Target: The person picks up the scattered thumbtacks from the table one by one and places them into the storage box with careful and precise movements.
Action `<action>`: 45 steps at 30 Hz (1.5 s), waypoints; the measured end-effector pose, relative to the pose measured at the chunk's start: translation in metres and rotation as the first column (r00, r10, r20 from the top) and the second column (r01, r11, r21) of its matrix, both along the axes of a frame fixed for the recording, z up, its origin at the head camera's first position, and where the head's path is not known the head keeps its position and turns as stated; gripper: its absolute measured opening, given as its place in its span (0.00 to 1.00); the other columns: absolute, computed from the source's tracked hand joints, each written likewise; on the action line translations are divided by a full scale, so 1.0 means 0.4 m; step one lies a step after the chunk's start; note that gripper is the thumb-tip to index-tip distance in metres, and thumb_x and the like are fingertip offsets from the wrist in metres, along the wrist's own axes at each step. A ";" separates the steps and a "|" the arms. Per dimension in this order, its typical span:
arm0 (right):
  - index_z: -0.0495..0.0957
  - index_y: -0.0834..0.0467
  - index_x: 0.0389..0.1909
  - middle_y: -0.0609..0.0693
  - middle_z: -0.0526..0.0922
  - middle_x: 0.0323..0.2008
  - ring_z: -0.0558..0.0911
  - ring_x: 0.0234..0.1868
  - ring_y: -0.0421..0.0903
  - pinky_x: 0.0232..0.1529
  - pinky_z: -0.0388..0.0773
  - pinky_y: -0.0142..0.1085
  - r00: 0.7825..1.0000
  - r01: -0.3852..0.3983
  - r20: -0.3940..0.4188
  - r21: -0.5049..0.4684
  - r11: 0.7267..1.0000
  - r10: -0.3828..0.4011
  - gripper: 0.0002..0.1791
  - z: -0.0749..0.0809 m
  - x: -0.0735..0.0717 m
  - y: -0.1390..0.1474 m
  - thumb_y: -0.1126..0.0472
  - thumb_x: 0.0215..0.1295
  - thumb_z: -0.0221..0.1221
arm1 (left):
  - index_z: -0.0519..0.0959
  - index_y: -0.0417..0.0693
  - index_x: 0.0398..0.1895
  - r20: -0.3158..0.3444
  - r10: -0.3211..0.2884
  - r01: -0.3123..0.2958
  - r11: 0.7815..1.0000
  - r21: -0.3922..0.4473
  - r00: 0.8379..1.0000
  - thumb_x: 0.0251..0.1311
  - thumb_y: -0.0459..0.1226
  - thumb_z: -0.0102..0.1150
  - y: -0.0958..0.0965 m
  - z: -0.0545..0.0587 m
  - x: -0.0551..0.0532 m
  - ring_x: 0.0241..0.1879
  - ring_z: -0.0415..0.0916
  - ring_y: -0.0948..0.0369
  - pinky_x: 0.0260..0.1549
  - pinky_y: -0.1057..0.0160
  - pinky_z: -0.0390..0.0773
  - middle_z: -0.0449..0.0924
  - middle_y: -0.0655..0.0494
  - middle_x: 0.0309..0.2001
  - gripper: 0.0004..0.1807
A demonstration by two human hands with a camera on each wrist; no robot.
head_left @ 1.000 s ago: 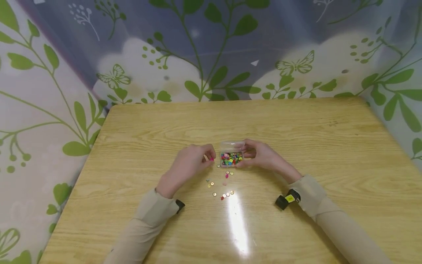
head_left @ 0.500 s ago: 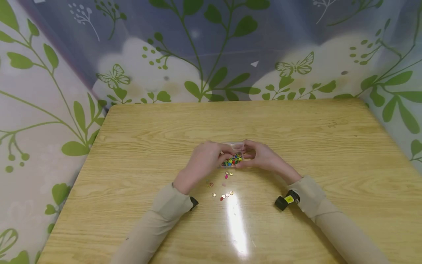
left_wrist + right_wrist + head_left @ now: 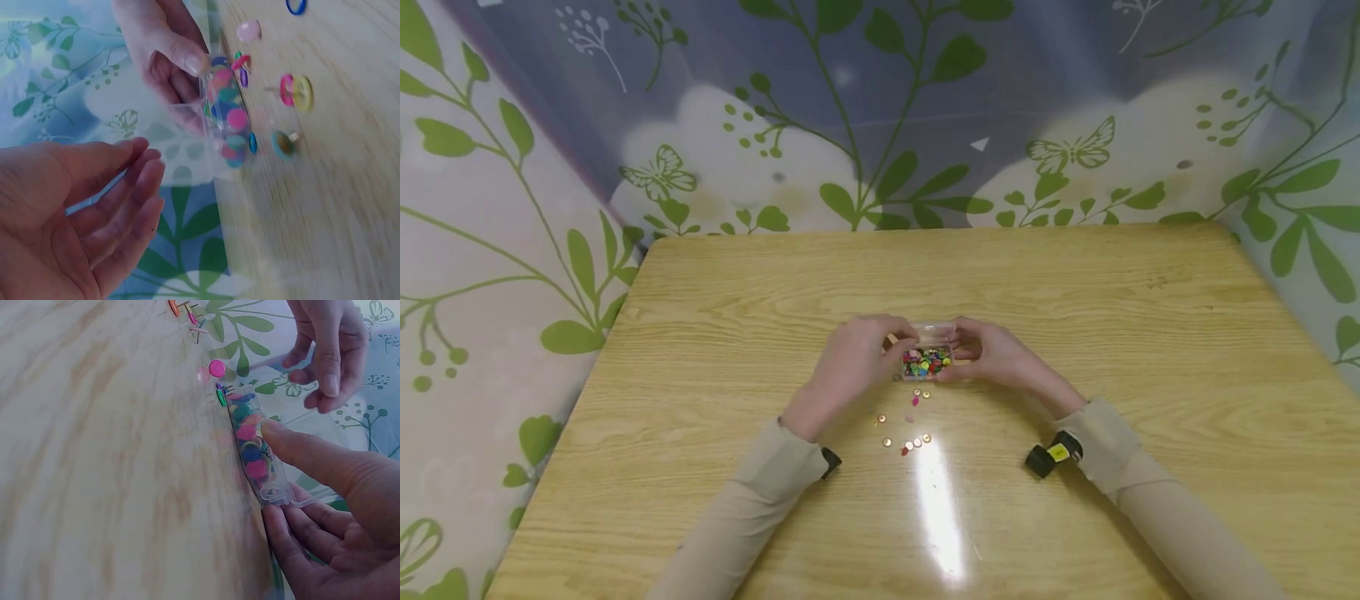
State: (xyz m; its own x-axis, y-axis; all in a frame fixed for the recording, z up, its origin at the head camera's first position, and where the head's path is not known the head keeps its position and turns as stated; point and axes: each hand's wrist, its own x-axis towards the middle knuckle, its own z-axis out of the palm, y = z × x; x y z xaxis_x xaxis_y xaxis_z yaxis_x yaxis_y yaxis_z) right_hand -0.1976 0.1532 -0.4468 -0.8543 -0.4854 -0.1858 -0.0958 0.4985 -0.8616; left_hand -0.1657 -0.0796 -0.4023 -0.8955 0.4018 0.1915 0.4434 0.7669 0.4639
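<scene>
A small clear plastic box [image 3: 275, 492] with its hinged lid [image 3: 934, 331] raised stands on the wooden table, filled with colourful thumbtacks [image 3: 927, 363]. My right hand [image 3: 1000, 356] grips the box at its right end, thumb against the front wall and fingers behind. Just left of the box hovers my left hand [image 3: 853, 358]; in the left wrist view its fingers are loosely bent, thumb near the index finger, and nothing shows between them. Loose thumbtacks lie in front of the box, among them a pink one [image 3: 249, 30] and a teal one [image 3: 284, 145].
More scattered thumbtacks [image 3: 917, 443] lie nearer on the wooden table [image 3: 1075, 283]. A wall [image 3: 880, 108] with a leaf and butterfly pattern rises behind the table's far edge. Black wrist cameras [image 3: 1041, 460] sit by both sleeves.
My left hand came in over the box with a pink thumbtack, then drew back a little to the left without it. My right hand keeps its grip on the box.
</scene>
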 end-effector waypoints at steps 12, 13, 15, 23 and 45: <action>0.73 0.59 0.66 0.63 0.77 0.59 0.79 0.61 0.62 0.60 0.78 0.46 1.000 0.009 0.016 -0.025 1.000 -0.008 0.37 0.003 -0.002 0.000 0.61 0.54 0.76 | 0.86 0.53 0.34 0.115 0.038 -0.015 0.980 -0.197 0.993 0.60 0.35 0.69 -0.022 -0.027 -0.002 0.33 0.81 0.61 0.31 0.63 0.81 0.85 0.58 0.35 0.02; 0.73 0.59 0.66 0.63 0.77 0.59 0.79 0.61 0.62 0.60 0.78 0.46 1.000 0.010 0.017 -0.025 1.000 -0.010 0.37 0.004 -0.002 0.000 0.61 0.54 0.76 | 0.86 0.53 0.33 0.128 0.025 0.001 0.981 -0.195 0.991 0.59 0.36 0.71 -0.021 -0.031 -0.002 0.33 0.81 0.61 0.31 0.62 0.81 0.85 0.59 0.34 0.02; 0.72 0.59 0.66 0.63 0.77 0.59 0.79 0.61 0.62 0.60 0.78 0.46 1.000 0.011 0.017 -0.025 1.000 -0.011 0.37 0.004 -0.002 -0.001 0.61 0.55 0.75 | 0.86 0.54 0.30 0.140 0.011 0.015 0.982 -0.189 0.990 0.57 0.37 0.73 -0.020 -0.038 -0.003 0.33 0.80 0.62 0.31 0.61 0.80 0.84 0.60 0.32 0.04; 0.72 0.59 0.67 0.63 0.77 0.59 0.79 0.61 0.62 0.60 0.78 0.47 1.000 0.008 0.017 -0.024 1.000 -0.008 0.38 0.005 -0.003 -0.001 0.60 0.55 0.76 | 0.86 0.52 0.30 0.124 0.051 -0.026 0.981 -0.190 0.991 0.61 0.36 0.68 -0.020 -0.041 -0.002 0.30 0.78 0.62 0.27 0.63 0.77 0.83 0.59 0.30 0.03; 0.73 0.59 0.66 0.62 0.77 0.59 0.80 0.61 0.60 0.60 0.78 0.46 1.000 -0.005 0.000 -0.035 0.999 0.005 0.37 -0.002 -0.001 0.001 0.60 0.55 0.75 | 0.87 0.53 0.36 0.055 0.063 -0.062 0.998 -0.033 0.996 0.61 0.39 0.71 -0.014 -0.010 0.007 0.26 0.81 0.63 0.19 0.68 0.68 0.89 0.60 0.35 0.03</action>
